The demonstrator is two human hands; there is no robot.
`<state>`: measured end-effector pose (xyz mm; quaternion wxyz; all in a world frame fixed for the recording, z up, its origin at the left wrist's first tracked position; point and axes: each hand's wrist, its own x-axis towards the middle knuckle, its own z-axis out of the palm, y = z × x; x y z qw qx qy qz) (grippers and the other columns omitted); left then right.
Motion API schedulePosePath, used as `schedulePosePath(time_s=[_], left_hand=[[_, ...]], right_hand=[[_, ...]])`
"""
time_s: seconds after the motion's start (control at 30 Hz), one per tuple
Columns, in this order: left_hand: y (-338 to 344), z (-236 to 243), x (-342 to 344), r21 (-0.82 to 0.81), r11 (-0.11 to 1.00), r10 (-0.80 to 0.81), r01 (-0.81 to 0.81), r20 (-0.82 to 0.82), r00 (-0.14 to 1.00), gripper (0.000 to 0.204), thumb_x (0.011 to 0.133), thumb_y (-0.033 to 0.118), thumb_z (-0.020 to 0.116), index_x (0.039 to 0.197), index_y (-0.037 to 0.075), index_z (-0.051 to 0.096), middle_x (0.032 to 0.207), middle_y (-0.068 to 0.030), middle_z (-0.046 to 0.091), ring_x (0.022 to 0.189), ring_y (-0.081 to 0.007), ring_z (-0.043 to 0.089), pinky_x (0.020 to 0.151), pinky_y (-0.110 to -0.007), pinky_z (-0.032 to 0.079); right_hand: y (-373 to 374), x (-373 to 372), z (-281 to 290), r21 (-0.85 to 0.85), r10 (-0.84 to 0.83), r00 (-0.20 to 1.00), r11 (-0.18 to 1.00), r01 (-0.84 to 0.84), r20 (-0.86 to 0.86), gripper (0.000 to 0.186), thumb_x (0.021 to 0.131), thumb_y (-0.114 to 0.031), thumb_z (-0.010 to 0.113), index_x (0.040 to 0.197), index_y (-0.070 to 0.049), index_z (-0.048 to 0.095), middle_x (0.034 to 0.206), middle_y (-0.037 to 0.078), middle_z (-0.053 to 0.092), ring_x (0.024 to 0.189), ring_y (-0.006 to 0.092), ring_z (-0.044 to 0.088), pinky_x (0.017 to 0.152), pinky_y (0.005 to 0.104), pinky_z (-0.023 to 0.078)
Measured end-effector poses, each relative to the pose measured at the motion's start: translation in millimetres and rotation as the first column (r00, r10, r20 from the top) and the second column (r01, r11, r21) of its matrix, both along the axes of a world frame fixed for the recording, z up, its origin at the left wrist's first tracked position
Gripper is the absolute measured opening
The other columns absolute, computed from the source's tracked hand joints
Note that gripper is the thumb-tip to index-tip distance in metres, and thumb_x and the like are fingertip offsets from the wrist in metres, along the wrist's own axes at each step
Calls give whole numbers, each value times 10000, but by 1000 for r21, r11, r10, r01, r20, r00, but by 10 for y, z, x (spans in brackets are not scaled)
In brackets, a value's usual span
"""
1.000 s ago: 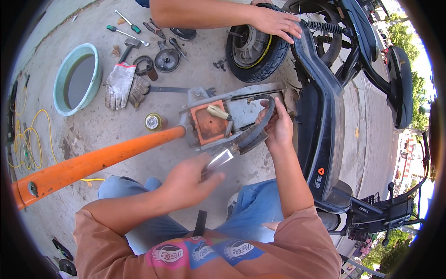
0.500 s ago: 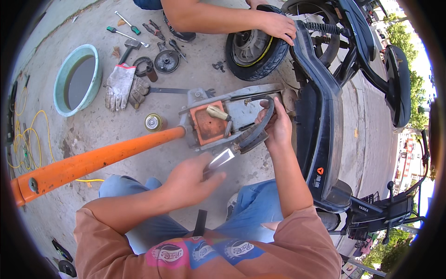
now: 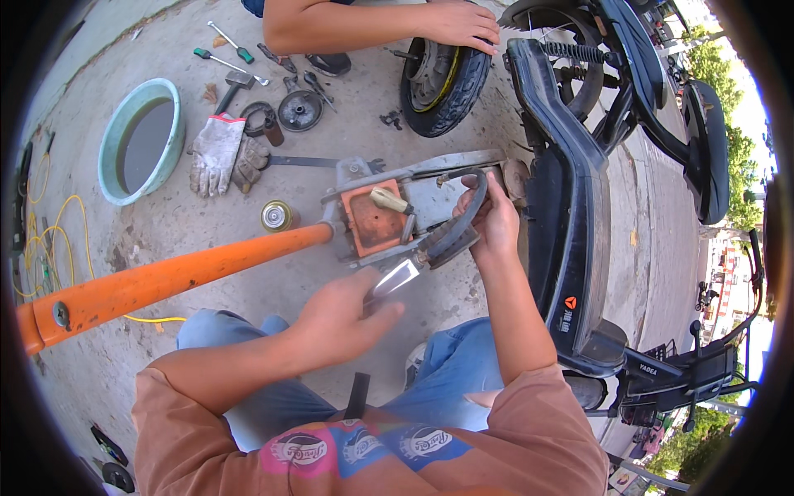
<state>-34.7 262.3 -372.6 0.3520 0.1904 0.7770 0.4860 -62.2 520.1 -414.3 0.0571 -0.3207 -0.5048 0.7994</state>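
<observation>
My right hand (image 3: pixel 496 223) is closed round a curved, dark, band-like part (image 3: pixel 473 211) with a small brass-coloured fitting at its upper end. The band's lower end meets a shiny flat metal tool (image 3: pixel 394 279), whose exact kind I cannot make out. My left hand (image 3: pixel 337 318) grips this tool, with the thumb along its lower side; the hand is slightly blurred. Beneath them stands a floor jack with an orange tray (image 3: pixel 361 227). A pale-handled object (image 3: pixel 389 200) lies across that tray.
The jack's orange lever (image 3: pixel 182 277) slants leftward. A tipped electric scooter (image 3: pixel 571 207) fills the right side. At the top, another person's hand (image 3: pixel 463 23) steadies a wheel (image 3: pixel 447 87). Gloves (image 3: pixel 217 157), a can (image 3: pixel 277 216), hand tools and a water basin (image 3: pixel 113 157) occupy the left ground.
The other person's arm has shifted left and up, and the wheel has turned and moved slightly up and away from the scooter. My hands have barely moved.
</observation>
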Motion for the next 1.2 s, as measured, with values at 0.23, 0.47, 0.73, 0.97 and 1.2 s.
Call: schedulePosePath(time_s=[0.23, 0.47, 0.73, 0.97, 1.2], left_hand=[[-45, -2, 19, 18, 1000, 13, -13, -7, 1000, 329, 871, 273, 671, 1001, -11, 567, 691, -131, 550, 597, -217, 514, 565, -358, 428], [-82, 64, 19, 12, 1000, 25, -25, 3, 1000, 327, 870, 274, 671, 996, -9, 567, 670, -125, 531, 581, -207, 501, 553, -361, 421], [-96, 67, 28, 40, 997, 71, -72, 12, 997, 301, 873, 269, 671, 964, -2, 577, 654, -77, 510, 587, -139, 457, 535, -326, 390], [-13, 36, -35, 87, 976, 195, -200, 63, 979, 288, 872, 257, 679, 898, -5, 561, 649, -40, 458, 600, -106, 406, 529, -305, 354], [75, -145, -158, 133, 955, 274, -265, -57, 960, 186, 883, 156, 662, 865, -2, 567, 690, 25, 472, 637, -55, 399, 545, -256, 333]], right_hand=[[-100, -16, 85, 20, 20, 1000, 1000, -20, 4, 385, 996, -313, 464, 968, 47, 597, 590, 66, 503, 547, 164, 467, 532, 302, 387], [-77, 13, 31, 69, 64, 997, 995, -67, 40, 397, 985, -378, 475, 940, -25, 651, 674, 9, 571, 594, 93, 472, 585, 230, 371], [-62, 40, 2, 60, 68, 998, 996, -69, 14, 360, 986, -339, 487, 953, -20, 650, 774, 29, 642, 667, 94, 520, 618, 236, 383], [68, 56, -97, -172, 40, 999, 984, -37, 14, 323, 993, -281, 482, 1038, 16, 600, 830, 67, 630, 685, 135, 521, 662, 282, 440], [93, 76, -52, -198, 52, 999, 979, -48, 12, 289, 987, -230, 483, 1043, 32, 590, 814, 88, 626, 676, 143, 527, 635, 289, 459]])
